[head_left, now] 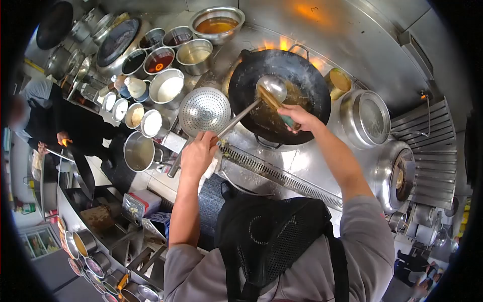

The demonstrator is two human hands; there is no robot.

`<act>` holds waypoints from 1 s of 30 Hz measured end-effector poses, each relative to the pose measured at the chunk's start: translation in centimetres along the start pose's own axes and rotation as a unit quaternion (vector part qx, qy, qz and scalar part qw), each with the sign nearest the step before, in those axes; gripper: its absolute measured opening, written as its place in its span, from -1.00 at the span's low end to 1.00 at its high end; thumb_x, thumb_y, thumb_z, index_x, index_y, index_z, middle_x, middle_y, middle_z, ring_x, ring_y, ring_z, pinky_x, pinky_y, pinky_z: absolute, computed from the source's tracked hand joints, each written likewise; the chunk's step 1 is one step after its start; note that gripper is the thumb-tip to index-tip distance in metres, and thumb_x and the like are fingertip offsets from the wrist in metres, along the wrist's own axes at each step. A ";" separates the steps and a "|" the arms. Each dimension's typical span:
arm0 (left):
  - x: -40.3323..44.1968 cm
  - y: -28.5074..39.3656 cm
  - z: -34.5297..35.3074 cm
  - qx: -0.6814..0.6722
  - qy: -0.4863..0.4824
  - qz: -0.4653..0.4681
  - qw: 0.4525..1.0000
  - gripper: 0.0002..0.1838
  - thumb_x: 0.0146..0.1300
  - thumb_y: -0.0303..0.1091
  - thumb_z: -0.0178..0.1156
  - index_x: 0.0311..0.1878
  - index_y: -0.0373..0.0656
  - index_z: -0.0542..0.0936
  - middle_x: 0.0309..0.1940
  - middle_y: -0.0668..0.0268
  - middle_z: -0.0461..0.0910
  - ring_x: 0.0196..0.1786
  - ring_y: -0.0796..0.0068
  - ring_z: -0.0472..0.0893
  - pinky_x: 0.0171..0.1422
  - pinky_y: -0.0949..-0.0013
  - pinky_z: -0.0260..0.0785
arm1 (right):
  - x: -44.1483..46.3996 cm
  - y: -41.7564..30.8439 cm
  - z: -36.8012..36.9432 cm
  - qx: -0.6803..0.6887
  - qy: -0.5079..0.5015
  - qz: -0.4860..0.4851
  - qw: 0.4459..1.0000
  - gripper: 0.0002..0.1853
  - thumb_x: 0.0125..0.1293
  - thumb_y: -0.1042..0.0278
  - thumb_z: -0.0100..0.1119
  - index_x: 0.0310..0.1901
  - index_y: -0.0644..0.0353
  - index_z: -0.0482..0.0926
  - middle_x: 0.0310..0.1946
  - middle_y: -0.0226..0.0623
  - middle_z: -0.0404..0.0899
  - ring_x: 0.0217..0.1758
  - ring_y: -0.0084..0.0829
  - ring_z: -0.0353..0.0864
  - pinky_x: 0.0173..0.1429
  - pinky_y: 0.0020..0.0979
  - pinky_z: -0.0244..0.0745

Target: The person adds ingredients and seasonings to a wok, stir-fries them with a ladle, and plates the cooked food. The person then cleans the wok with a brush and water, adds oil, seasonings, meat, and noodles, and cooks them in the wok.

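The wok (311, 86) sits near the middle of the view, slightly toward 1 o'clock, with flames (284, 43) showing past its rim from 12 to 2 o'clock. The left hand (198, 152), at the wok's 8 o'clock, is closed around the long handle of a ladle (274, 86), whose bowl lies over the wok's centre. The right hand (298, 119), toward the wok's 5 o'clock, grips the green end of a tan tool (270, 97); the tool's tip overlaps the ladle's bowl, though I cannot tell whether they touch. Around the wok stand a strainer (205, 111) at 9 o'clock, a bowl (235, 31) of amber liquid at 11, and a cup (338, 80) at 3.
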State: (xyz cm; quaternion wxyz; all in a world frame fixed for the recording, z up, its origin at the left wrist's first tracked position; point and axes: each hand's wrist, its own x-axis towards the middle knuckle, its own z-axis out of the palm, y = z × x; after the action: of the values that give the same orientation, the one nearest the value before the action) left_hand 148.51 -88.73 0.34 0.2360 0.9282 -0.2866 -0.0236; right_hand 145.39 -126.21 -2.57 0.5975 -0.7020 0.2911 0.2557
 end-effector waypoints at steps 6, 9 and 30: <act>-0.9 -1.2 1.6 -0.045 -0.044 0.041 0.997 -0.69 0.27 -0.26 0.30 0.02 -0.05 0.47 -0.30 0.12 0.65 -0.21 -0.03 0.68 -0.17 0.03 0.52 | 1.2 1.6 -5.8 -0.518 0.407 -0.146 0.738 -0.29 0.40 -0.12 0.07 0.52 -0.31 0.08 -0.05 0.13 0.58 -0.06 0.20 0.65 0.04 0.04 0.58; -1.7 -3.5 5.0 -0.293 -0.059 0.014 0.954 -0.69 0.40 -0.21 0.22 0.09 -0.14 0.45 -0.29 0.16 0.67 -0.40 0.18 0.67 -0.27 0.19 0.52 | 1.7 1.6 -3.4 -0.293 0.543 -0.149 0.773 -0.29 0.41 -0.15 0.04 0.52 -0.24 0.08 -0.07 0.18 0.58 -0.09 0.24 0.64 0.03 0.09 0.57; -3.8 -0.9 9.2 0.081 0.030 0.105 0.991 -0.52 0.38 -0.33 0.22 0.27 -0.23 0.33 -0.30 0.34 0.50 -0.45 0.52 0.50 -0.40 0.39 0.39 | -2.0 4.9 -2.5 -0.555 0.377 -0.170 0.722 -0.27 0.36 -0.08 0.17 0.51 -0.35 0.11 -0.09 0.04 0.57 -0.22 0.08 0.69 -0.10 -0.02 0.63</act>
State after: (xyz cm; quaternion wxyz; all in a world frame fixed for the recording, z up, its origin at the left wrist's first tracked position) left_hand 144.10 -89.92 -8.59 0.1697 0.9094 -0.3762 0.0520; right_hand 140.53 -129.04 -4.14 -0.0248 -0.9842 0.1740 -0.0199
